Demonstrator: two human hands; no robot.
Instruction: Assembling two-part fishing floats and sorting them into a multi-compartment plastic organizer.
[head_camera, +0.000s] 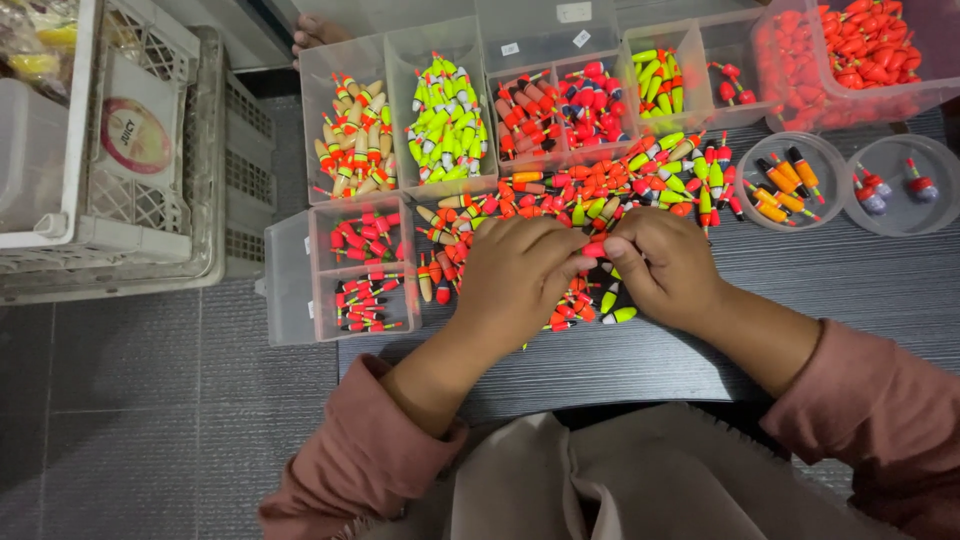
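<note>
My left hand (515, 275) and my right hand (665, 265) meet over a pile of small fishing floats (590, 195) on a dark table (850, 280). Both pinch one red float (595, 249) between their fingertips. The floats in the pile are red, orange, yellow-green and black. More floats lie half hidden under my hands. Both arms wear dusty pink sleeves.
Clear plastic trays hold sorted floats: tan-and-orange ones (350, 140), yellow-green ones (445, 125), red ones (365, 270) near my left hand. Two round clear cups (790, 180) (905, 185) sit right. A bin of red floats (860, 50) stands far right. White crates (130, 150) rest left.
</note>
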